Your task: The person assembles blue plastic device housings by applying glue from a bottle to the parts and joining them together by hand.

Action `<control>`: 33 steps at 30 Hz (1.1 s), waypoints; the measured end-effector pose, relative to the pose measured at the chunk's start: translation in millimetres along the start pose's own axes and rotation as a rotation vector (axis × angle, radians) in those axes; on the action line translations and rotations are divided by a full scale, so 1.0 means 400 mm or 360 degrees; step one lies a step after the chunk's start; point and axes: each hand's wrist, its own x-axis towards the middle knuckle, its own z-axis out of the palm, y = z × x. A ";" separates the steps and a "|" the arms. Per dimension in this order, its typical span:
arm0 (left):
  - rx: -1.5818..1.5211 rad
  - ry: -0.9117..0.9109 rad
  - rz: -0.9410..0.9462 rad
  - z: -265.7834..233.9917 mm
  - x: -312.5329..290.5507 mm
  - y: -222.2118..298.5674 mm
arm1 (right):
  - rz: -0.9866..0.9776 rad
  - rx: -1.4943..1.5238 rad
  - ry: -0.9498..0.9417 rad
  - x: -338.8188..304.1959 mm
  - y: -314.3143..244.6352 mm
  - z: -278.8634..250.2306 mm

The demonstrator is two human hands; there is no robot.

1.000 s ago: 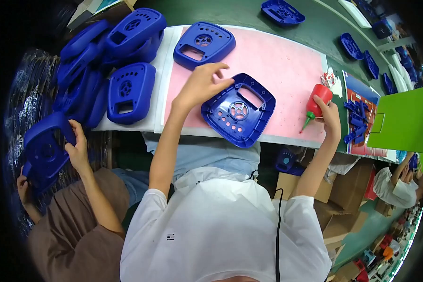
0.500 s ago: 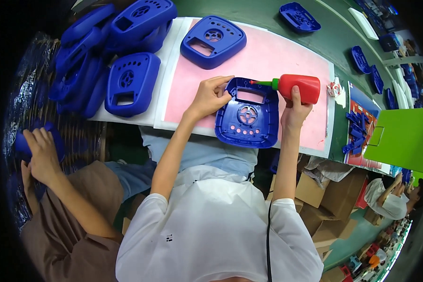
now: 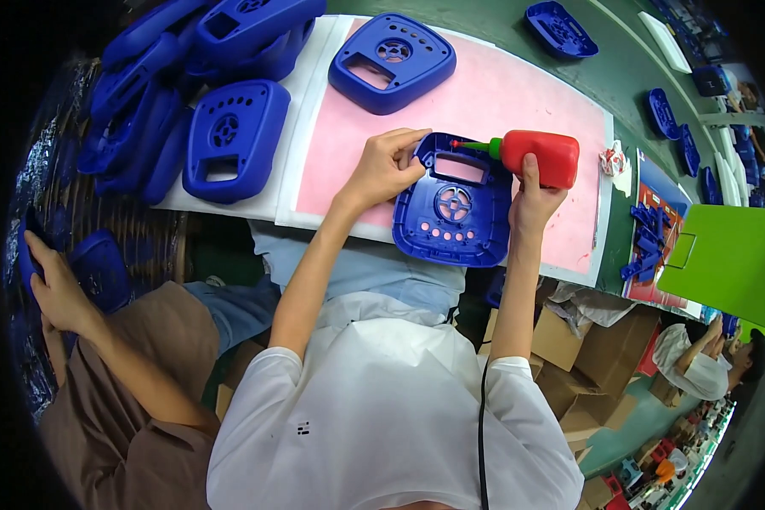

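Note:
A blue plastic housing (image 3: 412, 212) lies inner side up at the front edge of the pink-topped work mat, showing a rectangular window, a round grille and a row of small holes. Fingers of my left hand (image 3: 384, 172) close on its upper left rim. A red squeeze bottle (image 3: 552, 157) with a green nozzle and thin red tip is gripped in my right hand (image 3: 533, 204). The bottle lies sideways, its tip pointing left over the housing's far edge, above the window. Whether the tip touches the plastic I cannot tell.
Another blue housing (image 3: 393, 64) rests face up on the pink mat (image 3: 501, 93). More housings (image 3: 236, 140) are piled at left. Small blue parts (image 3: 646, 242) and a green panel (image 3: 727, 263) stand right. A co-worker's hand (image 3: 64, 289) handles blue parts at far left.
My hands keep nearly the same hold, with the bottle tip still over the housing's far edge. At far left the co-worker's hand has shifted, and a blue part shows beside it.

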 end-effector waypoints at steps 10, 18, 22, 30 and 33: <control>0.0014 -0.0041 -0.0026 0.001 0.000 0.001 | -0.0265 -0.0342 -0.0031 -0.018 -0.006 -0.012; 0.0032 0.0018 0.0019 0.003 0.004 0.002 | -0.0149 0.0007 0.0110 -0.004 -0.004 -0.004; 0.0060 0.0004 0.0017 -0.001 0.001 -0.003 | -0.0130 0.0192 0.0278 0.000 -0.029 -0.011; 0.0099 -0.0030 0.0009 0.000 0.003 0.001 | -0.0363 -0.0233 0.0205 -0.002 -0.040 -0.039; 0.0100 -0.0020 0.0014 0.000 0.001 -0.001 | -0.0380 -0.0339 0.0167 -0.006 -0.035 -0.036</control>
